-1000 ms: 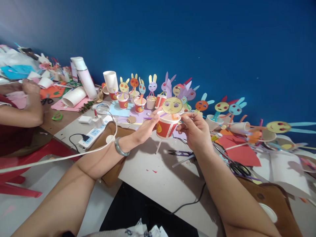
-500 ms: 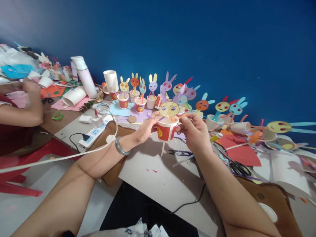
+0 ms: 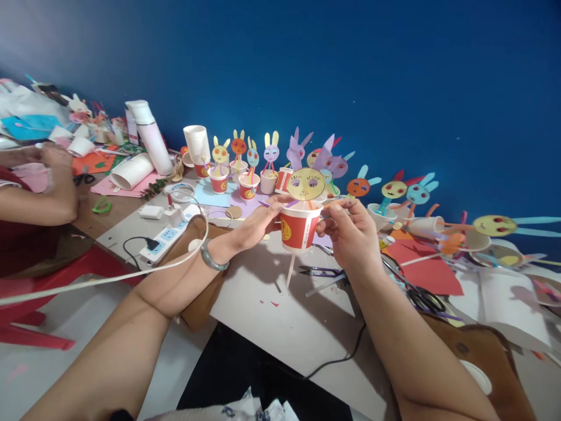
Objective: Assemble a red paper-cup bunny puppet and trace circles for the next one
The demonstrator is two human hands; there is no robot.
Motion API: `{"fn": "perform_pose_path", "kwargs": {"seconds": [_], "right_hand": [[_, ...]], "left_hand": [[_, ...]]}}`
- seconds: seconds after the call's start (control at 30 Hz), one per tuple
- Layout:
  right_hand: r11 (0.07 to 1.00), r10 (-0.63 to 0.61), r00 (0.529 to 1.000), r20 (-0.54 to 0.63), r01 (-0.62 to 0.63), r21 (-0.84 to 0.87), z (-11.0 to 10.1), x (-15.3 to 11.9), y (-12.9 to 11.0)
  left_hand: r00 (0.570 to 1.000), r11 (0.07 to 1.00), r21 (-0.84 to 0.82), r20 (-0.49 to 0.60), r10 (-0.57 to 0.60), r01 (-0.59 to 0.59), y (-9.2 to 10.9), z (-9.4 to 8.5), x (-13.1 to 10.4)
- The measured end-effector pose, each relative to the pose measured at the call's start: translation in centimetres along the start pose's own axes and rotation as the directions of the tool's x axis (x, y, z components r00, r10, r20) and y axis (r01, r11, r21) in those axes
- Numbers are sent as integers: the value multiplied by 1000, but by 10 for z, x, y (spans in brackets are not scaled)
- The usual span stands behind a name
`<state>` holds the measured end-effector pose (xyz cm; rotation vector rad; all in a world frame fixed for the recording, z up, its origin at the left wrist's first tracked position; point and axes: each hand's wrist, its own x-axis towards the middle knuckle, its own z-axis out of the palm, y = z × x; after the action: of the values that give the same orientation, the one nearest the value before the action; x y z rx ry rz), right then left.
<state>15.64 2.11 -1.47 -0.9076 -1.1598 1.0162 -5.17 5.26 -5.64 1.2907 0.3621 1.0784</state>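
Note:
Between my two hands a red and white paper cup [image 3: 300, 227] is held up above the table. A yellow round paper face [image 3: 305, 185] with purple ears and drawn lashes rises over its rim, and a pale stick [image 3: 290, 270] pokes out below its base. My left hand [image 3: 262, 223] is closed on the cup's left side, close to a thin purple strip. My right hand [image 3: 350, 231] pinches at the right side by the rim, near an orange strip. The fingertips behind the cup are partly hidden.
Several rabbit-faced cups [image 3: 249, 186] line the blue wall. Small snips [image 3: 322, 272] and black-handled scissors [image 3: 425, 299] lie to the right, by red paper [image 3: 423, 266]. A power strip [image 3: 172, 235] with a white cable is at left. Another person's arm [image 3: 37, 202] works at far left.
The cup and its paper face have come slightly closer and a little to the right, with both hands still on it. The face and ears now stand slightly higher above the rim.

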Motion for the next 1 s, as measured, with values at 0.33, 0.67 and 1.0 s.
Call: {"fn": "perform_pose_path", "kwargs": {"seconds": [0.33, 0.67, 1.0], "right_hand": [[998, -57, 998, -10, 57, -15, 3, -2, 4], [989, -118, 992, 44, 122, -81, 7, -11, 2], [988, -133, 989, 58, 137, -76, 10, -14, 3]], "left_hand": [[990, 996, -8, -114, -86, 86, 17, 2, 4], [966, 959, -129, -18, -257, 252, 26, -5, 6], [967, 955, -163, -7, -254, 250, 26, -7, 5]]}}
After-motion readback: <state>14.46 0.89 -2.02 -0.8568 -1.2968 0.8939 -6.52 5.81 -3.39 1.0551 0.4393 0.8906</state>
